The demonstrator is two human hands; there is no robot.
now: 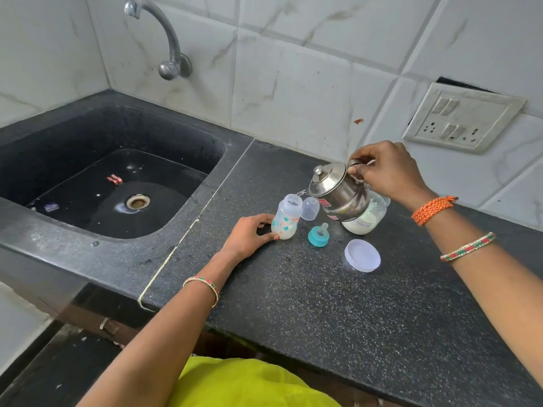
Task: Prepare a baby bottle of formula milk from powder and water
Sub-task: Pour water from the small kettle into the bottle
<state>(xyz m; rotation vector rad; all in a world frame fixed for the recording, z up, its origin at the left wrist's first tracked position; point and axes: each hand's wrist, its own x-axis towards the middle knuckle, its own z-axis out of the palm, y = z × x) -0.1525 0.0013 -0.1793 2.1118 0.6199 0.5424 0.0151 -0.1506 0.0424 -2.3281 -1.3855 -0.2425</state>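
A small clear baby bottle (286, 217) with flower prints stands open on the black counter, white powder at its bottom. My left hand (249, 235) grips its lower part. My right hand (385, 170) holds the handle of a steel kettle (338, 190), tilted left with its spout just above the bottle's mouth. Behind the kettle stands an open jar of white formula powder (367, 220), partly hidden. The teal teat ring (318, 235) lies on the counter beside the bottle, and the clear bottle cap (311, 208) stands behind it.
The jar's white lid (362, 255) lies on the counter (323, 304) to the right of the teat. A black sink (117, 183) with a steel tap (164, 39) is on the left. A switchboard (462, 118) hangs on the tiled wall.
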